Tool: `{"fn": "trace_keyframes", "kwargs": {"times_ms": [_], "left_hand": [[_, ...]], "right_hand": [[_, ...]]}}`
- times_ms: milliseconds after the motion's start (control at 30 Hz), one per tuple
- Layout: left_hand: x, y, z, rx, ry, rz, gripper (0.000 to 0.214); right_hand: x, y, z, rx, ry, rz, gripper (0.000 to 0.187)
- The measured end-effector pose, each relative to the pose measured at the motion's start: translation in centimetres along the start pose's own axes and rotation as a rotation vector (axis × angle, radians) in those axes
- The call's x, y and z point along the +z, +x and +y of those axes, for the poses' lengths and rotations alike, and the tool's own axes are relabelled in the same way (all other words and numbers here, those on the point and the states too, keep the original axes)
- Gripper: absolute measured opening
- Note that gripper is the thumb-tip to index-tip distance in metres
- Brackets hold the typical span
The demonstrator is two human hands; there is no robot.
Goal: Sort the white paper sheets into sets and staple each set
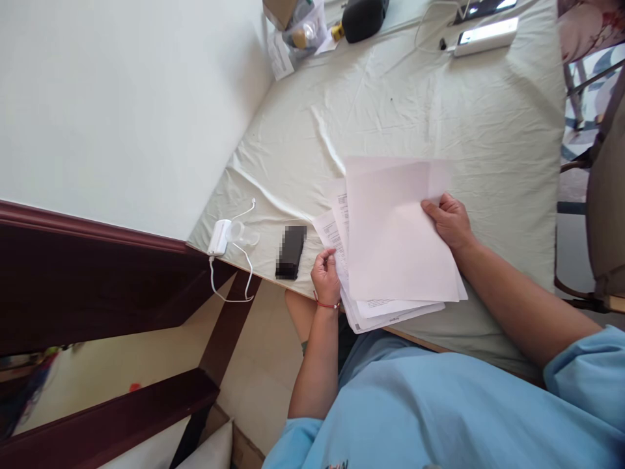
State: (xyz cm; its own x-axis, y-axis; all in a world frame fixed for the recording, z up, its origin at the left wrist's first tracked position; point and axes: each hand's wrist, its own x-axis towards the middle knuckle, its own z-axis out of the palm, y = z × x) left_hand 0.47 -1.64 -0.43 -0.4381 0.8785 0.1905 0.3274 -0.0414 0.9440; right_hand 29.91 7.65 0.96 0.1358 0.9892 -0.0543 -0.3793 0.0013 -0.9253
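Observation:
Blank-looking white sheets of paper (390, 228) lie over a fanned pile of printed papers (400, 318) at the table's near edge. At their right side, my right hand (450, 220) grips the upper sheets, thumb on top. My left hand (326, 277), with a red band at the wrist, is closed on the left edge of the printed sheets below. Most of the print is covered by the upper sheets. Left of that hand lies a dark rectangular object (291, 253), pixelated in the picture.
A white adapter (219, 237) with cables and a clear plastic piece (243, 233) sit by the left table edge. Farther back are a plastic tub (307, 29), a black case (364, 18) and a white power bank (487, 36). A chair (605, 195) stands right.

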Motion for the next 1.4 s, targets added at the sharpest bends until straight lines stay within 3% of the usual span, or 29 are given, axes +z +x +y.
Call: {"fn": "trace_keyframes", "kwargs": {"times_ms": [167, 400, 667, 933, 1033, 1267, 1400], "left_hand": [[0.1, -0.2, 0.8, -0.058, -0.024, 0.019, 0.037], [0.2, -0.3, 1.0, -0.065, -0.091, 0.023, 0.05], [0.4, -0.1, 0.5, -0.091, -0.135, -0.012, 0.051], [0.5, -0.2, 0.2, -0.121, -0.152, -0.04, 0.051], [0.6, -0.2, 0.0, -0.087, -0.126, -0.018, 0.047], [0.7, -0.1, -0.2, -0.053, -0.184, 0.027, 0.05], [0.5, -0.2, 0.0, -0.026, -0.135, -0.005, 0.04]], "right_hand": [[0.0, 0.0, 0.2, -0.013, -0.023, -0.018, 0.041], [-0.1, -0.6, 1.2, -0.064, -0.316, -0.107, 0.029], [0.1, -0.8, 0.8, 0.003, -0.15, -0.138, 0.033], [0.2, -0.9, 1.1, -0.049, -0.303, -0.181, 0.034], [0.2, -0.9, 1.2, -0.072, -0.379, -0.129, 0.037], [0.7, -1.0, 0.2, -0.025, -0.149, -0.044, 0.037], [0.7, -0.9, -0.5, 0.005, -0.079, -0.037, 0.038]]}}
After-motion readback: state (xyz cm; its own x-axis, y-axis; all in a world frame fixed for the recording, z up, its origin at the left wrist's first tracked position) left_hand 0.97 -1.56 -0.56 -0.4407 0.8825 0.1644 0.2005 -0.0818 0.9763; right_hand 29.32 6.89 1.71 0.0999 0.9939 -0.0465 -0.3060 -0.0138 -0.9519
